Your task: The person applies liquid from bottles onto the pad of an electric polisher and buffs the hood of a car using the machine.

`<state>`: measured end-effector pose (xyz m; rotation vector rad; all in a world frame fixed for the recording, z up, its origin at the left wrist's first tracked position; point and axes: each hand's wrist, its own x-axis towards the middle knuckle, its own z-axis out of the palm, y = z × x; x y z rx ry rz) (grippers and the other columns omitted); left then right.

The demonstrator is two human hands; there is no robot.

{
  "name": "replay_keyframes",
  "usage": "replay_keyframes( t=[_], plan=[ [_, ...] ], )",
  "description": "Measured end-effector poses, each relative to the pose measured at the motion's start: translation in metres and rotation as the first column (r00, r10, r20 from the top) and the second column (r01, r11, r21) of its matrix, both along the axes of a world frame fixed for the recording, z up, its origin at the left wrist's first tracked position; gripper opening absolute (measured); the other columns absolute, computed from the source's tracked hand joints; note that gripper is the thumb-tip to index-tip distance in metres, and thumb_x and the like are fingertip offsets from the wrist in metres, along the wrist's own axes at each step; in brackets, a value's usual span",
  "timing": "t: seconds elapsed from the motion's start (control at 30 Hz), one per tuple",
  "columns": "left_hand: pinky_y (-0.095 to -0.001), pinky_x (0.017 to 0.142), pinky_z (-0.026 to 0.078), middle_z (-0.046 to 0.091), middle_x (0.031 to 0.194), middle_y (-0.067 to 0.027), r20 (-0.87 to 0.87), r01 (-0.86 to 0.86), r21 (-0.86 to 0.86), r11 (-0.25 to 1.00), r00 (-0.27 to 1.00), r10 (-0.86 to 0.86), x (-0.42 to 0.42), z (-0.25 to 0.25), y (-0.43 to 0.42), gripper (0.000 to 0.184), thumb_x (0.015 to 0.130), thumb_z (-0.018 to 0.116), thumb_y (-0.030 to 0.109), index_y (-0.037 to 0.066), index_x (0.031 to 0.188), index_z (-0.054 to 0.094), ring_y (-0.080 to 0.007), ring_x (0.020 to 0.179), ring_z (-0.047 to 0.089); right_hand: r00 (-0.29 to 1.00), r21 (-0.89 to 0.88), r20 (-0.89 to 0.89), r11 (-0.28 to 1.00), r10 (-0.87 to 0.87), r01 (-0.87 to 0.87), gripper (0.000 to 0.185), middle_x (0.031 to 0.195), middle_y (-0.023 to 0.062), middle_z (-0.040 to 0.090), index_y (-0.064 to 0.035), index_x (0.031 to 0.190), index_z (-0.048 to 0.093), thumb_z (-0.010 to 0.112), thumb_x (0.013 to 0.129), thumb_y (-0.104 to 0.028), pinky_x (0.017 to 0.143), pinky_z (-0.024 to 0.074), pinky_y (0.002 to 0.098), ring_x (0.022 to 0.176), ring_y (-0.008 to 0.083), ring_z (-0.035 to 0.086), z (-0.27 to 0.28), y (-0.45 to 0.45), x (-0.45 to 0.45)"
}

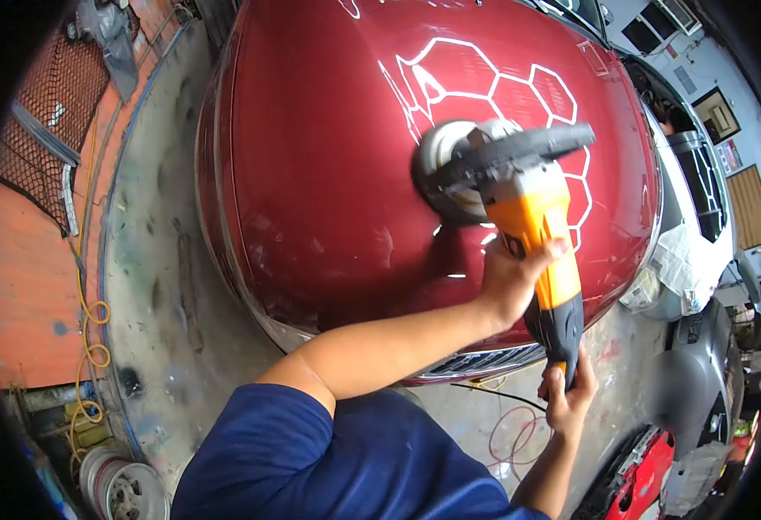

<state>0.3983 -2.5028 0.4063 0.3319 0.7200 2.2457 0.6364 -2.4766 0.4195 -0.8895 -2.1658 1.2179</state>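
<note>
An orange and black car polisher point(540, 208) lies across the glossy dark red hood point(328, 165). Its round pad point(437, 160) appears to rest against the paint, tilted to the left. My left hand point(514, 282) is wrapped round the middle of the orange body. Farther back, my right hand point(568, 394) grips the black rear end of the polisher, near where a cable leaves it. A thick black loop handle point(536, 146) stands over the polisher's head. Bright hexagon light reflections show on the hood beyond the pad.
A white car point(679, 186) partly covered in paper point(679, 260) stands at the right. Red and dark body parts point(644, 472) lie at the lower right. Coiled hoses point(519, 433) are on the floor; wheel rims point(129, 490) and an orange wall panel point(34, 286) are at the left.
</note>
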Motion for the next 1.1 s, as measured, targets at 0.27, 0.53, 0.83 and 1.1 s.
replay_keyframes(
  t=[0.27,0.53,0.83,1.1],
  plan=[
    [-0.0335,0.091,0.058,0.071,0.11,-0.0039,0.031,0.193,0.067,0.979,0.98,-0.196,0.048,-0.013,-0.004,0.041,0.093,0.082,0.029,0.006,0.123,0.065,-0.0136,0.102,0.07,0.988,0.22,0.087,0.97,-0.126,0.105,0.062,0.077,0.0092,0.072,0.012,0.144,0.058,0.074,0.092,-0.019,0.067,0.0524,0.0284,0.065,0.0134,0.065,-0.02,-0.007,0.073],
    [-0.0355,0.091,0.057,0.072,0.111,-0.0065,0.06,0.142,0.129,0.981,0.987,-0.15,-0.034,0.01,0.004,0.044,0.093,0.079,0.035,0.003,0.122,0.066,-0.0158,0.102,0.07,0.995,0.201,0.095,0.979,-0.031,0.011,0.059,0.086,0.0068,0.07,0.0118,0.147,0.056,0.072,0.096,-0.012,0.07,0.0511,0.027,0.073,0.0101,0.062,0.024,0.009,-0.024],
    [-0.0377,0.09,0.059,0.07,0.104,-0.0059,0.011,0.039,0.259,0.965,0.999,-0.043,-0.18,0.037,0.044,0.046,0.096,0.07,0.047,0.01,0.122,0.061,-0.0191,0.095,0.072,0.992,0.21,0.012,0.97,0.122,-0.122,0.053,0.103,0.01,0.076,0.0082,0.149,0.057,0.073,0.102,-0.012,0.086,0.0537,0.0276,0.092,0.0099,0.067,0.07,0.041,-0.185],
    [-0.0393,0.089,0.061,0.069,0.102,-0.0079,-0.062,0.02,0.243,0.97,0.998,-0.005,-0.264,0.054,0.061,0.054,0.089,0.073,0.047,0.01,0.125,0.058,-0.0226,0.093,0.072,0.988,0.245,-0.024,0.959,0.151,-0.14,0.057,0.093,0.0053,0.072,0.005,0.149,0.06,0.077,0.1,-0.019,0.072,0.0501,0.0235,0.078,0.0055,0.059,0.082,0.059,-0.27]
  ],
)
